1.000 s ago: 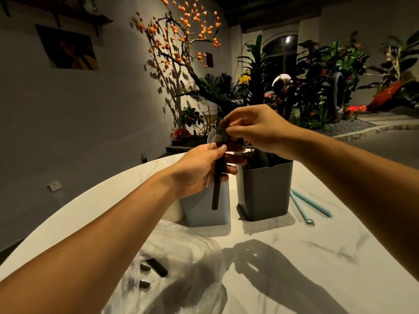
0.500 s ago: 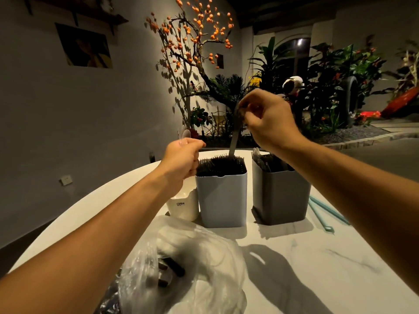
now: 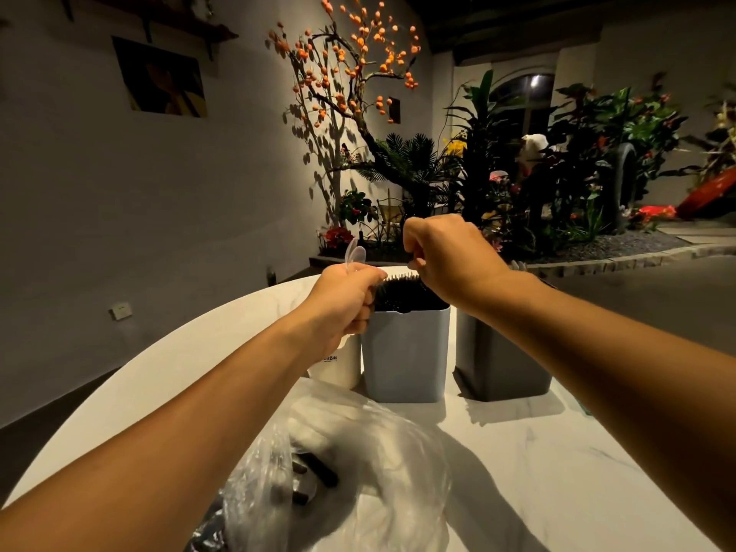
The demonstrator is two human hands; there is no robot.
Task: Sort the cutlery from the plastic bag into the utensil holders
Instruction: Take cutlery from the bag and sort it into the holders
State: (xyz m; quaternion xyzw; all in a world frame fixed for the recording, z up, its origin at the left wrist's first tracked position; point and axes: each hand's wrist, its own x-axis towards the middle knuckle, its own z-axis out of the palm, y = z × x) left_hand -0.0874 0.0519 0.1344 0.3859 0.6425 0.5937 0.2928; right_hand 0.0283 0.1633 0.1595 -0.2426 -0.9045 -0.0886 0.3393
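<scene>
Left hand (image 3: 342, 300) gripping clear plastic spoons (image 3: 354, 255), right hand (image 3: 446, 256) curled above blue-grey holder (image 3: 406, 352), its hold unclear, dark grey holder (image 3: 498, 364) beside, crumpled plastic bag (image 3: 358, 464) nearest.

A round white marble table (image 3: 557, 472) is filling the lower part, from 5 to 8 o'clock. A grey wall (image 3: 119, 213) is standing at 9 o'clock, carrying a picture (image 3: 161, 77) at 10 o'clock and a small white socket (image 3: 120, 311) lower down. At 12 o'clock a branch with orange berries (image 3: 350, 57) is throwing shadows on the wall. Green plants (image 3: 577, 161) are crowding at 2 o'clock around an arched window (image 3: 525, 93), where a lamp is shining.
</scene>
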